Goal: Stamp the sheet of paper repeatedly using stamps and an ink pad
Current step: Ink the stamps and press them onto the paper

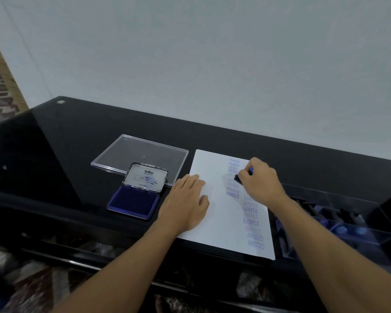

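Note:
A white sheet of paper (214,220) lies on the black glass table (54,154), with a column of blue stamped words down its right half. My right hand (261,181) grips a small dark stamp (238,179) with a blue top, held down at the paper's upper part among the prints. My left hand (185,202) lies flat with straight fingers on the sheet's left edge. An open ink pad (133,201) with a blue pad and a raised metal lid sits left of the paper.
A clear plastic lid (140,154) lies behind the ink pad. A clear case (338,222) holding several stamps stands right of the paper. A grey wall runs along the table's far edge. Patterned carpet shows below and to the left.

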`<state>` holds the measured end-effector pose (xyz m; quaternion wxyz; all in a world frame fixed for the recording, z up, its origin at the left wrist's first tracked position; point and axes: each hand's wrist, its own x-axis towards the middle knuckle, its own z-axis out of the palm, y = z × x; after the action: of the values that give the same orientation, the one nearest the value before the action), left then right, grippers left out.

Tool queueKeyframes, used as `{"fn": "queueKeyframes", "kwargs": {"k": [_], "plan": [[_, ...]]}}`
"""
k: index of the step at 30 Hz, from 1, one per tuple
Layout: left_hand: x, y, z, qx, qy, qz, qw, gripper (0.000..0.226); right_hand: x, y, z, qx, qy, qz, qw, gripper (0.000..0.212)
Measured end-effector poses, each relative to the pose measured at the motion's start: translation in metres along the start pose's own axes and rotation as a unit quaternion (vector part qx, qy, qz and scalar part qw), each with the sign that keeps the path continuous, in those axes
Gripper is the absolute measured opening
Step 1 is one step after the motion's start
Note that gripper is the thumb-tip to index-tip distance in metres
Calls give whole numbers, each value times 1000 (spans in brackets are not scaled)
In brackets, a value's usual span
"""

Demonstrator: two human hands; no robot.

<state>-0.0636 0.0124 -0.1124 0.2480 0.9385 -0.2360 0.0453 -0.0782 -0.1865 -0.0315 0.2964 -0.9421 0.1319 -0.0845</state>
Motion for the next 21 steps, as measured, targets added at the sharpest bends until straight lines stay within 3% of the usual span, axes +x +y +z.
{"fn": "queueKeyframes", "kwargs": {"k": [13,21], "plan": [[1,0,1,4,13,5,1000,48,-4,-3,-52,-20,35,-49,998,16],[0,2,-1,-4,5,-3,1000,49,-17,3,-59,-16,-14,-26,999,19]]}}
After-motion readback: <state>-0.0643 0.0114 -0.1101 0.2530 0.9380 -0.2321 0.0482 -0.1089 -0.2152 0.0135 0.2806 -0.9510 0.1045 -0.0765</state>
